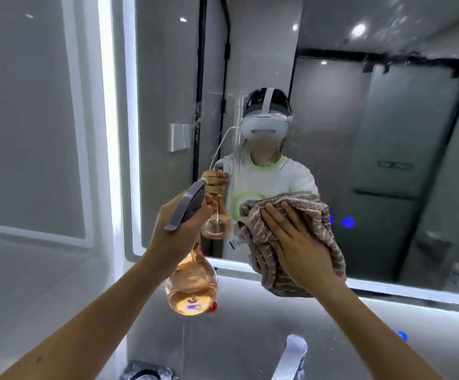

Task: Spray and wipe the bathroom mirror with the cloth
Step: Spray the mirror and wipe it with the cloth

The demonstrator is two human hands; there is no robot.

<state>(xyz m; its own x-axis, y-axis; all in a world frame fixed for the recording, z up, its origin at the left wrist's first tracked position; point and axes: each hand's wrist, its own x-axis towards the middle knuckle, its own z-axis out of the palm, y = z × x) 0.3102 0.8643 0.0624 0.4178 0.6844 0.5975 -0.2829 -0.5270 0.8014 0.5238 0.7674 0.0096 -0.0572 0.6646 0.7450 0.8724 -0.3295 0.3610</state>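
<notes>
My left grip (pixel 179 227) is curled tight round the neck of the spray bottle (pixel 192 283), just under its grey trigger head (pixel 185 205). The bottle hangs tilted, its round belly of orange liquid low over the worktop (pixel 236 325). My right grip (pixel 296 242) is spread flat with the fingers straight. It pinches nothing and only presses the cloth (pixel 324 223) against the mirror (pixel 332 105). The cloth sits bunched at the mirror's lower edge, near the middle of its width, and its bottom folds hang down past the lit strip (pixel 387 289) that borders the glass. The bottle is just left of the cloth and does not touch it.

The flat palm is the weak point, I think. Only pressure holds the cloth, so a quick sweep or a lighter push could let it slide out and fall toward the tap (pixel 291 355) below. Bunched as it is, it may also smear rather than clear the glass, and the trailing folds could catch on the lit strip.

Wet speckles show in the mirror's upper right corner and in a patch left of centre. They are well away from the cloth and could dry into marks or run down before I reach them.

The bottle is heavy at the bottom and I hold it only by the neck. If that hand is wet it could twist or slip, and a careless squeeze could wet my right grip instead of the glass.
</notes>
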